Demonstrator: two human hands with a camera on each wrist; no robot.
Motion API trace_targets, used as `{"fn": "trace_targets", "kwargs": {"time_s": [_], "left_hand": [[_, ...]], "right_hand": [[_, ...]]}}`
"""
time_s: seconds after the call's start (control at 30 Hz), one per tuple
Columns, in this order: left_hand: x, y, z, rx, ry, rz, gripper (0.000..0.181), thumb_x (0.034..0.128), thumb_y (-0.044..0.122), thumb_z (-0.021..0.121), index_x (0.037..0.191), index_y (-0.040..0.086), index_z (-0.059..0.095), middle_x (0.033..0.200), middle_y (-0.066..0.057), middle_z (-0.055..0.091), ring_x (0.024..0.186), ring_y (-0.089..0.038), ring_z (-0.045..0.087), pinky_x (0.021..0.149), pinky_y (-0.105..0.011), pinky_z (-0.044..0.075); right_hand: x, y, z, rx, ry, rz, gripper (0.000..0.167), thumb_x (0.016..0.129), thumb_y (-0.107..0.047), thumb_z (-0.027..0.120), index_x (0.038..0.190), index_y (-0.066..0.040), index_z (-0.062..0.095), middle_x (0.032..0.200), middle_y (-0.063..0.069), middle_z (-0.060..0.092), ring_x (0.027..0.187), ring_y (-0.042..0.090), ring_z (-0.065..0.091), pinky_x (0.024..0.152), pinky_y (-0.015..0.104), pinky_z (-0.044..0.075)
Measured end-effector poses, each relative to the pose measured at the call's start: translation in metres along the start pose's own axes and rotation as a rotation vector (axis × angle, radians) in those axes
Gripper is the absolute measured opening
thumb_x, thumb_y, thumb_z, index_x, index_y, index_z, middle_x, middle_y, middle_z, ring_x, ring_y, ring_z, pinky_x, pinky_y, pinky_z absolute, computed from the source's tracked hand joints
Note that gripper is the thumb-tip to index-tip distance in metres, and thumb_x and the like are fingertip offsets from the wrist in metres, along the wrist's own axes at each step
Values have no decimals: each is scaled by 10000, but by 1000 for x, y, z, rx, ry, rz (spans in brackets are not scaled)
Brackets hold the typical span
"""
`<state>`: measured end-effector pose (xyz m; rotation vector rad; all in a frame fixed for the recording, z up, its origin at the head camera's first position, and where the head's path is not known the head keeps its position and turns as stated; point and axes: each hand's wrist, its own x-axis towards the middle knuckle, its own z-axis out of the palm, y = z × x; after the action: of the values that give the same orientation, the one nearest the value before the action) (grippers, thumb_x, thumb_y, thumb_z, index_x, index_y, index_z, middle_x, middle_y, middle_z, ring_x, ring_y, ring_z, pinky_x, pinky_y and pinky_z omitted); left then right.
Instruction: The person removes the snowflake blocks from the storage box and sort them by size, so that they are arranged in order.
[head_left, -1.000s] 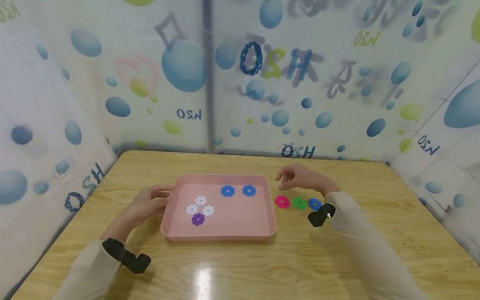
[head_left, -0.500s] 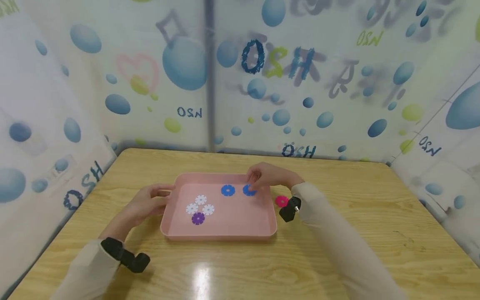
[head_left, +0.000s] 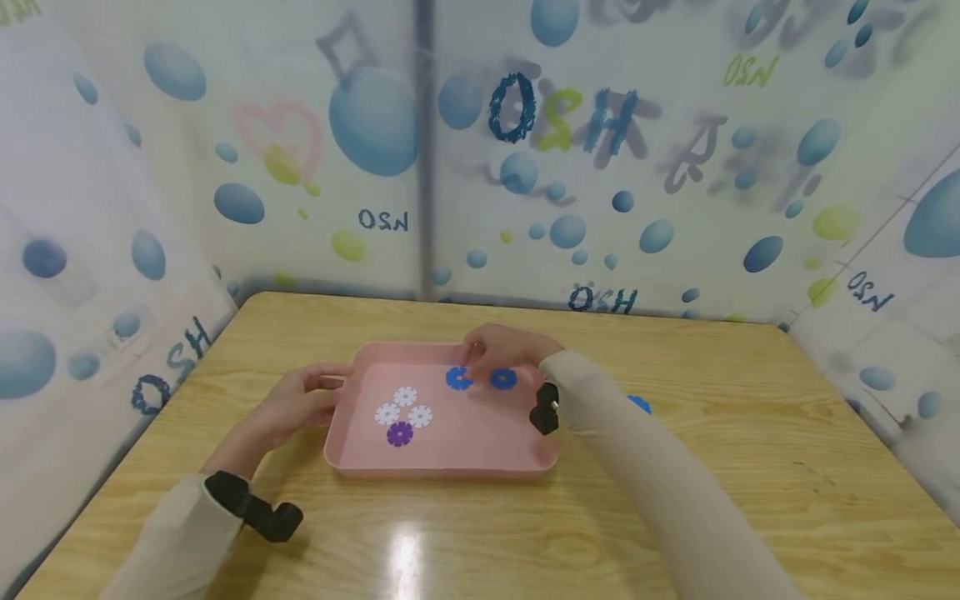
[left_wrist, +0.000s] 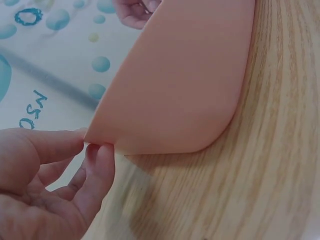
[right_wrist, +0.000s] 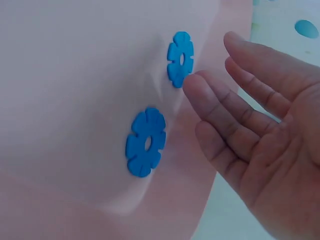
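The work looked partway through, judging by how things lay: six flower-shaped discs sat inside the one pink tray (head_left: pixel 487 442), while at least one stayed outside it, so that one seemed still to be dealt with; which way the discs were going, this moment alone did not tell. Counted out, the tray held three white discs (head_left: pixel 387 413) grouped in its left half, one purple disc (head_left: pixel 400 434) on the near side of that group, and two blue discs (head_left: pixel 503 379) lying apart along its far side, towards the right. A further blue disc (head_left: pixel 640 404) lay on the table (head_left: pixel 345 517) to the tray's right, partly covered by the right sleeve (head_left: pixel 637 454); more could have been hidden behind it. The left hand (head_left: pixel 300 404) pinched the tray's left rim between thumb and finger. The right hand (head_left: pixel 506 346) was over the tray's far side, fingers loose and slightly bent, with nothing visible in its grasp; a fingertip overlapped the left-hand blue disc's edge, though whether they touched could not be told.
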<state>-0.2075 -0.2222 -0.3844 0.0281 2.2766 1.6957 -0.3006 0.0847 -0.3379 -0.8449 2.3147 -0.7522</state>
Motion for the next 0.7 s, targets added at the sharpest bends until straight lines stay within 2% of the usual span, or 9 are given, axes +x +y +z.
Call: {"fn": "trace_targets", "kwargs": {"time_s": [0.1, 0.17, 0.33, 0.5, 0.7], "left_hand": [[0, 1, 0, 3, 9, -1, 476, 941, 101, 508, 1373, -23, 350, 1304, -290, 377, 1058, -301, 536, 835, -351, 502], [-1, 2, 0, 4, 11, 3, 480, 941, 101, 507, 1376, -23, 345, 1305, -293, 376, 1060, -301, 533, 835, -349, 502], [-2, 3, -1, 8, 3, 9, 482, 941, 102, 510, 1377, -22, 343, 1300, -294, 382, 1054, -294, 540, 834, -349, 502], [-2, 3, -1, -6, -3, 13, 472, 940, 88, 507, 1369, -30, 349, 1291, -297, 385, 1037, -279, 552, 831, -347, 503], [-2, 0, -1, -32, -13, 22, 467, 939, 75, 504, 1363, -47, 350, 1284, -307, 387, 1022, -269, 562, 825, -350, 506]], "right_hand": [[5, -3, 2, 11, -20, -12, 287, 836, -110, 670, 1092, 5, 611, 823, 94, 639, 759, 306, 599, 762, 384, 504], [8, -6, 3, -16, -35, -6, 296, 843, -114, 663, 1116, -12, 612, 844, 94, 641, 772, 310, 610, 756, 369, 505], [15, -13, 4, -112, -61, 29, 333, 839, -111, 667, 1159, -42, 604, 952, 47, 607, 763, 225, 621, 724, 238, 481], [20, -15, 7, -157, -76, 45, 332, 829, -83, 674, 1152, -43, 610, 1046, 69, 587, 805, 209, 590, 738, 239, 482], [24, -14, 10, -326, -75, 29, 346, 826, -121, 686, 1166, -94, 623, 1108, 34, 581, 920, 162, 489, 827, 269, 437]]}}
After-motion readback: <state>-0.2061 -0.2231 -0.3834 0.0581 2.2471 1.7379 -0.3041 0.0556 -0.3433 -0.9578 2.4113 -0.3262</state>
